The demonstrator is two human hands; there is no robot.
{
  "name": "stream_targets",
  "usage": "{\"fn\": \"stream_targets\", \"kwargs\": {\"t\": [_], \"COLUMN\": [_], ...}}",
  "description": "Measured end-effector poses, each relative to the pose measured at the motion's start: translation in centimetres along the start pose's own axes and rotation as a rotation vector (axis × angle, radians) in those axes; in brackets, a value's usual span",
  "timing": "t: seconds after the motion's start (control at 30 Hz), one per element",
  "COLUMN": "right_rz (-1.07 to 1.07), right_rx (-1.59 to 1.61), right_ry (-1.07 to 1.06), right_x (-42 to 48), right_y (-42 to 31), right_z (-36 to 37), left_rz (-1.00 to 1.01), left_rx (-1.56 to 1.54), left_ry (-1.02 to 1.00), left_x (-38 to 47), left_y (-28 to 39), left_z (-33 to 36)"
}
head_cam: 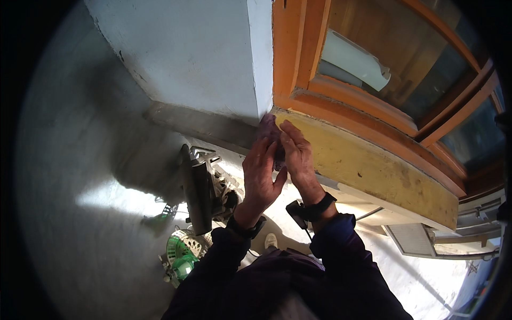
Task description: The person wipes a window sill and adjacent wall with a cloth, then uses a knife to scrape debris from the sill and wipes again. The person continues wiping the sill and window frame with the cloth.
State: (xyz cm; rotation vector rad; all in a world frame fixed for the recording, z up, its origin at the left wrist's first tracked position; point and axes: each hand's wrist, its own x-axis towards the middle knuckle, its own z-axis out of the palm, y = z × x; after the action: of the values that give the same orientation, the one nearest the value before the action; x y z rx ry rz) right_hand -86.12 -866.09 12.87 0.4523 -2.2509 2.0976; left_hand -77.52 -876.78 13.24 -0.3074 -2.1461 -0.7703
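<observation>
A crumpled dark purple cloth (269, 127) lies at the inner end of a yellow window sill (360, 164), by the corner of the pale blue wall (180, 52). My left hand (261, 174) rests on the cloth's left side, fingers pointing away from me. On its right side, my right hand (298, 154) touches the cloth with bent fingers. Part of the cloth is hidden under both hands, and whether either hand grips it is unclear. Each wrist wears a black strap.
An orange wooden window frame (360, 106) with glass rises behind the sill. Below left stand a dark upright object (198, 192) and a green and white openwork basket (176, 248). A white panel (412, 240) is at lower right.
</observation>
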Motion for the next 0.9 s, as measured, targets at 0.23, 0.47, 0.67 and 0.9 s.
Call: {"fn": "stream_targets", "kwargs": {"t": [0.23,0.47,0.67,0.9], "right_rz": [-0.325,-0.402,-0.422,-0.434], "right_rx": [-0.305,-0.508,-0.52,-0.538], "right_ry": [0.209,0.199,0.214,0.253], "right_x": [-3.4,-4.8,-4.9,-4.9], "right_y": [-0.1,1.1,1.2,0.7], "right_z": [-9.7,-11.3,-11.6,-11.3], "left_rz": [-0.11,0.03,0.095,0.15], "left_rx": [0.323,0.277,0.291,0.446], "left_ry": [-0.143,-0.106,-0.249,-0.126], "left_x": [3.6,3.7,3.5,3.4], "left_y": [0.9,-2.4,-5.3,-12.8], "left_z": [3.8,1.8,-1.5,-7.1]}}
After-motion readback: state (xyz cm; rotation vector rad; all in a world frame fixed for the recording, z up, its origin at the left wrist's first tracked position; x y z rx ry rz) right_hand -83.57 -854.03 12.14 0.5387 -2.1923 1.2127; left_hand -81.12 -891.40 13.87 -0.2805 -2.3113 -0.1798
